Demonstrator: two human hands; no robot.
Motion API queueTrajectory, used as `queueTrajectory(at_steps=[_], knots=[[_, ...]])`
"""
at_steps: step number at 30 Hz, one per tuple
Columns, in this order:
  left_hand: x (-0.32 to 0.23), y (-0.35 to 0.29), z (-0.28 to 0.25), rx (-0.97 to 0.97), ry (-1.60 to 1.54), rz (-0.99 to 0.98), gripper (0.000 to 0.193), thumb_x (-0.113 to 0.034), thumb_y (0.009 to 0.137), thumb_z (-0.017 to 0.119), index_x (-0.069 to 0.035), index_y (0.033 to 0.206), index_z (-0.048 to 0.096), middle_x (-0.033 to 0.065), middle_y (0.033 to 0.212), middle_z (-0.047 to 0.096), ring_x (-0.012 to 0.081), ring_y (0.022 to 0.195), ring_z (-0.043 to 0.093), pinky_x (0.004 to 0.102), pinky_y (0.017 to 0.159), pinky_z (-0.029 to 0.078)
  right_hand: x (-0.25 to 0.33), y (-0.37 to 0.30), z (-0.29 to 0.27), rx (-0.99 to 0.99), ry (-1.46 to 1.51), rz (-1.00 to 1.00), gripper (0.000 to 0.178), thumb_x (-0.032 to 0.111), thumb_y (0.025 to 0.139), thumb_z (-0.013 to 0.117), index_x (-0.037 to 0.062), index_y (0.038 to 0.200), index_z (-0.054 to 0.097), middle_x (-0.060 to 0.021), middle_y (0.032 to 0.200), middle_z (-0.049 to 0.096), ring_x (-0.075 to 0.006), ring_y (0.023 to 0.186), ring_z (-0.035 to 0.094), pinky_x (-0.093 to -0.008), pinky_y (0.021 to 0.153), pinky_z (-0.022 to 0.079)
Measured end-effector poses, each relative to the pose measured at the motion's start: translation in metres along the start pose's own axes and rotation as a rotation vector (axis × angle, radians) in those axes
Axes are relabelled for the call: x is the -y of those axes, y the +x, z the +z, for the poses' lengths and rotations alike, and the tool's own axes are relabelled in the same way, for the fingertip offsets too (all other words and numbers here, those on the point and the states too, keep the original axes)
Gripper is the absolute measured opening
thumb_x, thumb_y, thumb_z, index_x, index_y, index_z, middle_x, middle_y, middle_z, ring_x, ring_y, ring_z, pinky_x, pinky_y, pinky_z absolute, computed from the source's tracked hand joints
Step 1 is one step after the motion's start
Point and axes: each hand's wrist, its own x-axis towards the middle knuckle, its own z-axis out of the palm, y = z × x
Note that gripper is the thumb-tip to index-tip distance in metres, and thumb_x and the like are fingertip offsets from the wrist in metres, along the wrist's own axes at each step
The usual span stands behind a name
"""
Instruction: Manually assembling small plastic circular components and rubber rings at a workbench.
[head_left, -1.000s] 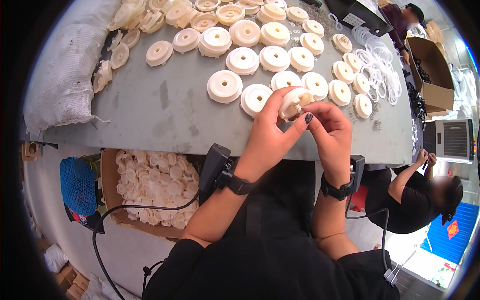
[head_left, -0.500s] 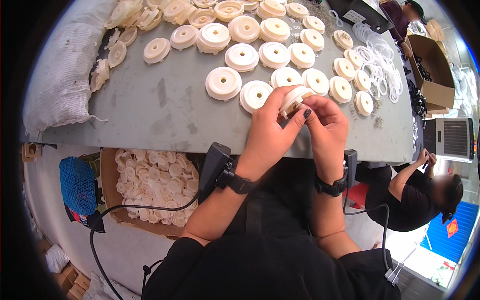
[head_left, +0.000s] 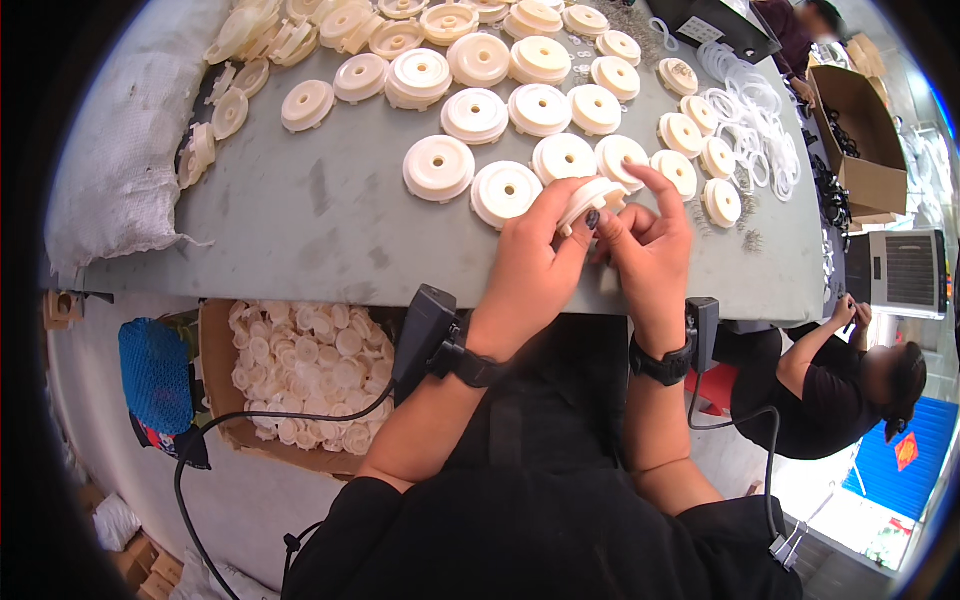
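My left hand (head_left: 532,262) grips a cream round plastic disc part (head_left: 592,199) by its edge, tilted up over the near side of the table (head_left: 330,230). Against the part's underside, my right hand (head_left: 652,255) has its thumb and lower fingers drawn together, while its index finger is raised away. Whatever those fingertips pinch, if anything, is hidden. Just beyond my hands lie similar round discs with centre holes, the nearest one (head_left: 506,194) beside my left fingers.
Smaller cream discs (head_left: 720,202), fine metal springs (head_left: 753,241) and white rings (head_left: 762,130) lie to the right. A white woven sack (head_left: 125,150) rests at left. Below stands a carton (head_left: 218,425) of plastic parts. Two other people work at right.
My right index finger has lifted and straightened away from the disc part. Both hands and the part have shifted only slightly; the view has moved a little.
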Motion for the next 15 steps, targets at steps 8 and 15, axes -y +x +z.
queueTrajectory(at_steps=[8,15], knots=[[0.003,-0.002,-0.001,0.072,0.009,0.044,0.020,-0.009,0.093,0.052,0.003,0.110,0.054,0.0121,0.095,0.063,0.0135,0.085,0.061,0.0281,0.073,0.049,0.008,-0.011,-0.010,0.017,-0.182,0.006,0.026,0.010,0.084,0.067,0.0001,0.107,0.058,0.0040,0.055,0.053,-0.0007,0.050,0.045,-0.0184,0.046,0.032],[-0.003,-0.002,-0.008,0.199,-0.303,-0.098,0.016,-0.005,0.091,0.057,0.001,0.106,0.055,0.0073,0.100,0.063,0.0105,0.091,0.059,0.0252,0.078,0.047,0.016,-0.016,-0.022,0.139,-0.040,0.108,0.022,0.009,0.086,0.064,0.0016,0.104,0.053,0.0014,0.058,0.057,-0.0028,0.049,0.049,-0.0187,0.044,0.035]])
